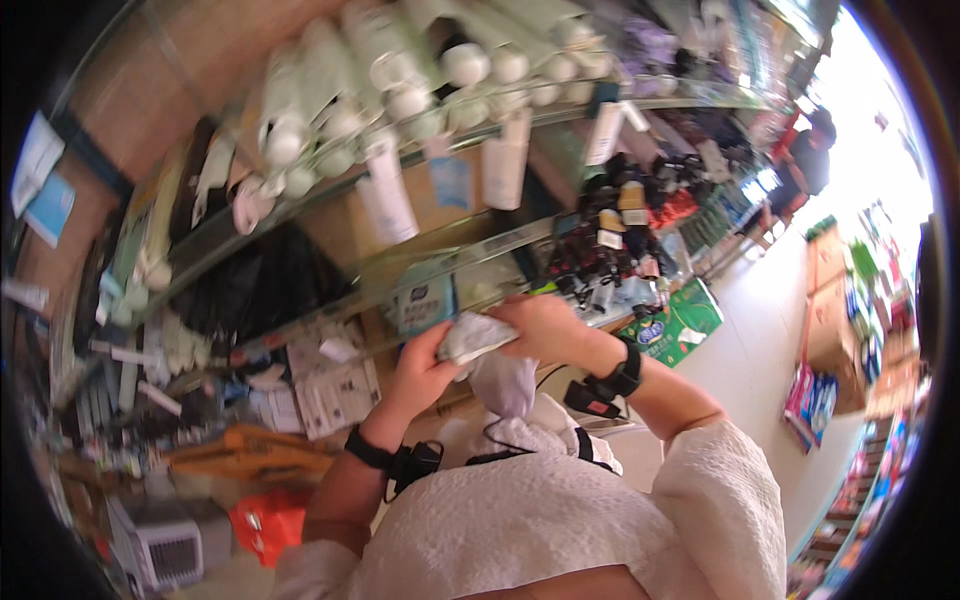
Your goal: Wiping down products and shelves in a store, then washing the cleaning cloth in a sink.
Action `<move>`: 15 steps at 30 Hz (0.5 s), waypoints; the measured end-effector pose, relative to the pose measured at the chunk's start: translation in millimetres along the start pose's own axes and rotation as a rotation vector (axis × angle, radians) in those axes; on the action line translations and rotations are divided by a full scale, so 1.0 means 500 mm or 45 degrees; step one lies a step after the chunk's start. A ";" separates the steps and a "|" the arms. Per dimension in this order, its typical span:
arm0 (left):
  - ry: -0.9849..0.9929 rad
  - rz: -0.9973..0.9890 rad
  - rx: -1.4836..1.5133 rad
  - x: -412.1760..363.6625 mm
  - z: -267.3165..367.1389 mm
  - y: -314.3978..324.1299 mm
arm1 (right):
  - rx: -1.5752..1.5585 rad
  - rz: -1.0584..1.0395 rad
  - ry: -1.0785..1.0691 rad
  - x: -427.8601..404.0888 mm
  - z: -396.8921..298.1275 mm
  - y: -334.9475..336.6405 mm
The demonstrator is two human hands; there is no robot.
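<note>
Both hands grip a small grey-white folded bundle (478, 337), apparently fabric, in front of my chest. My left hand (422, 367) has its thumb and fingers on the bundle's left end. The right end is pinched in my right hand (546, 330). Below the bundle hangs a pale lilac piece of cloth (506, 386); whether it is joined to the bundle I cannot tell. A blue-green printed pack (424, 301) stands on the shelf just beyond my hands.
Glass shelves (330, 191) carry rolled pale goods (405, 82) and dark packaged items (611, 210). A green carton (671, 322) stands right of my hands. Cardboard boxes (832, 330) line the aisle, where a person (806, 161) sits. A red bag (270, 521) lies lower left.
</note>
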State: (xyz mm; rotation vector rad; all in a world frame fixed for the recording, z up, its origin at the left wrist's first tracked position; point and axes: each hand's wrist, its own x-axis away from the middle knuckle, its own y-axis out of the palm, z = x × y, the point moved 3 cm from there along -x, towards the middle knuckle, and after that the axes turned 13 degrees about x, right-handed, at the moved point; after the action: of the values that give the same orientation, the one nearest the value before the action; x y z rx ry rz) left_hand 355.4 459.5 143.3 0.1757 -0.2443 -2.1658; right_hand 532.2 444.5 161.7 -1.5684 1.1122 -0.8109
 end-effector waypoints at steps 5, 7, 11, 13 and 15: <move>-0.049 -0.023 0.055 0.010 0.046 -0.043 | -0.148 -0.133 0.283 0.004 0.067 0.056; 0.029 0.008 -0.178 0.011 0.061 -0.080 | -0.148 -0.080 0.276 -0.004 0.076 0.036; 0.043 0.351 -1.142 -0.001 0.117 -0.126 | -0.193 0.244 0.302 -0.053 0.092 -0.040; 0.134 0.401 -0.797 -0.026 0.083 -0.176 | -0.543 0.143 0.432 -0.111 0.081 -0.080; -0.426 0.414 -0.200 -0.079 0.087 -0.157 | -0.582 0.299 0.446 -0.172 0.143 -0.066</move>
State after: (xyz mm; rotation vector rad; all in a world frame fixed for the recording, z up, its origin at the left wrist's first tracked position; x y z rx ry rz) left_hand 306.3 540.7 168.1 -0.3000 -0.2700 -1.8702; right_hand 574.7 551.9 176.6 -1.6533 1.8005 -0.7196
